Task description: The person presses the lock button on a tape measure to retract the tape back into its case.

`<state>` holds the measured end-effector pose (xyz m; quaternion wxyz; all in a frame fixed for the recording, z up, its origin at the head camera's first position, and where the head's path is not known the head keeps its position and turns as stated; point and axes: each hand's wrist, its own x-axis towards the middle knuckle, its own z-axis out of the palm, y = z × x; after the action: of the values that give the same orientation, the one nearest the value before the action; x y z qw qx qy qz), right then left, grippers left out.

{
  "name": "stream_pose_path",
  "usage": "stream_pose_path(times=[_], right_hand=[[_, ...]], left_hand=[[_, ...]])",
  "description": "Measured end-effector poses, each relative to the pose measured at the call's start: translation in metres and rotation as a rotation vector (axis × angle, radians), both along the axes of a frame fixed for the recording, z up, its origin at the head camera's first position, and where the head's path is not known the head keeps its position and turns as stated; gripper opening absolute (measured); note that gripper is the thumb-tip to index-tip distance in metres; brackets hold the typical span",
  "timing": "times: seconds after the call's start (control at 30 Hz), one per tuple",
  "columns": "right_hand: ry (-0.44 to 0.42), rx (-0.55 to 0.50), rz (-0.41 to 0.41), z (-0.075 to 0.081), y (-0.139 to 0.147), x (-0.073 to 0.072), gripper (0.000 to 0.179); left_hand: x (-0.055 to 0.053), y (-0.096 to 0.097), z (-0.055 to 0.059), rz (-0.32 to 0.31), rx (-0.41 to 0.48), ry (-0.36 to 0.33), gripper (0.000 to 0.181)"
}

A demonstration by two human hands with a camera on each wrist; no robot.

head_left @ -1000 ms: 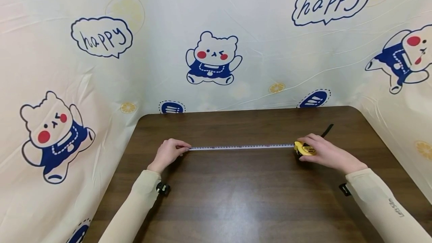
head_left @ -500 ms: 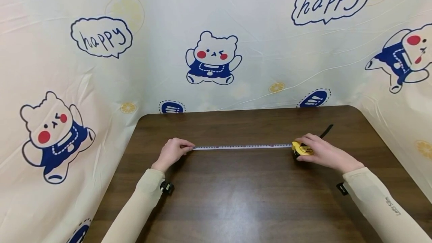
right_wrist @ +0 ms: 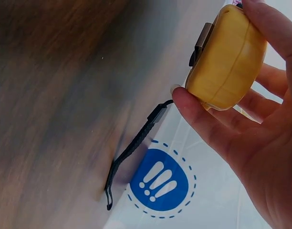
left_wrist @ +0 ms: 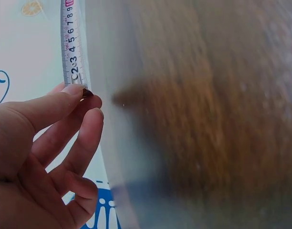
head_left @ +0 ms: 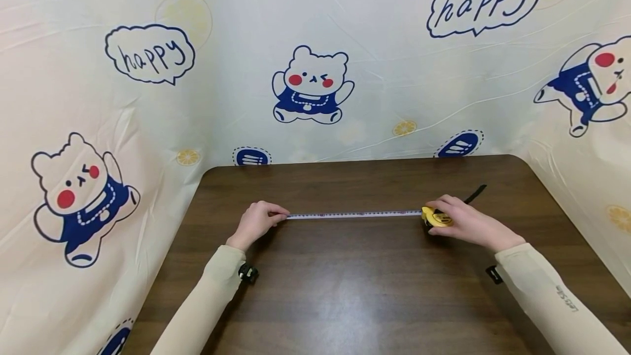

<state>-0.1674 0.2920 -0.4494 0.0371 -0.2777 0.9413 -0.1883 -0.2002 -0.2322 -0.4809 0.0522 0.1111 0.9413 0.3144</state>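
Note:
A yellow and black tape measure (head_left: 438, 218) is gripped in my right hand (head_left: 470, 224), thumb and fingers round its case. Its white blade (head_left: 355, 215) stretches leftward above the table to my left hand (head_left: 257, 223), which pinches the end hook between thumb and index finger. In the left wrist view the blade's numbers (left_wrist: 72, 43) show from about 2 to 10, with the dark hook peeking out at the fingertips. From the case (right_wrist: 229, 59) a black wrist strap (right_wrist: 136, 140) hangs in the right wrist view.
A brown wooden table (head_left: 345, 284) with rounded far corners lies under both hands. Pale cloth (head_left: 222, 86) printed with bears and the word "happy" hangs behind and on both sides. A black device (head_left: 248, 273) sits at the left wrist, another (head_left: 493, 274) at the right.
The two hands have come closer together, left hand moving right and right hand moving slightly left. The stretch of blade between them is shorter. Both grips look unchanged.

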Motion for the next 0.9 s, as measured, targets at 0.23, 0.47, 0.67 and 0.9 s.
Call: stream_pose_path(times=[0.23, 0.47, 0.67, 0.9], right_hand=[[0.003, 0.003, -0.004, -0.002, -0.004, -0.001, 0.060], [-0.004, 0.001, 0.003, -0.003, -0.008, -0.002, 0.059], [0.000, 0.002, 0.005, -0.003, -0.012, -0.003, 0.059], [-0.021, 0.002, -0.006, -0.002, -0.017, -0.003, 0.060]], left_hand=[[0.001, 0.006, 0.001, -0.021, 0.016, 0.002, 0.014], [0.000, 0.011, 0.000, -0.028, 0.024, 0.009, 0.013], [-0.001, 0.017, -0.001, -0.027, 0.022, 0.008, 0.014], [0.000, 0.023, -0.002, -0.020, 0.023, 0.008, 0.013]])
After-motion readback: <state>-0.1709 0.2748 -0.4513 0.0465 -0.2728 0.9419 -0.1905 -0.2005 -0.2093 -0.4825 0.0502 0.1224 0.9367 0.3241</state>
